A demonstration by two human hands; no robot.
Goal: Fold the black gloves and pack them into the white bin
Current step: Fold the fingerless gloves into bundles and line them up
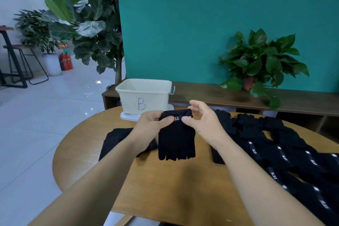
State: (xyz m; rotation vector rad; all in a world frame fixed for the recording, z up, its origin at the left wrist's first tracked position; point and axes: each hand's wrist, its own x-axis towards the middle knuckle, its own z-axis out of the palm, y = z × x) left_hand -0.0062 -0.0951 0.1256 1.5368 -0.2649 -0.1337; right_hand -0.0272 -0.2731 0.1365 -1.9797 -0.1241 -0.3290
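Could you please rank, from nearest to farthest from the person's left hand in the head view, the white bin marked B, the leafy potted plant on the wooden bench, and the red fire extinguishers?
Measured from the left hand:
1. White plastic bin marked B, just beyond the hand on the round wooden table.
2. Leafy green potted plant, back right on the wooden bench.
3. Red fire extinguishers, far left on the floor.

Teal wall point(220, 24) behind low wooden shelf point(211, 93); potted plant point(262, 62) on shelf. Glossy white tile floor point(36, 115) left; stool point(22, 60), fire extinguishers point(65, 61), leafy tree point(88, 20).
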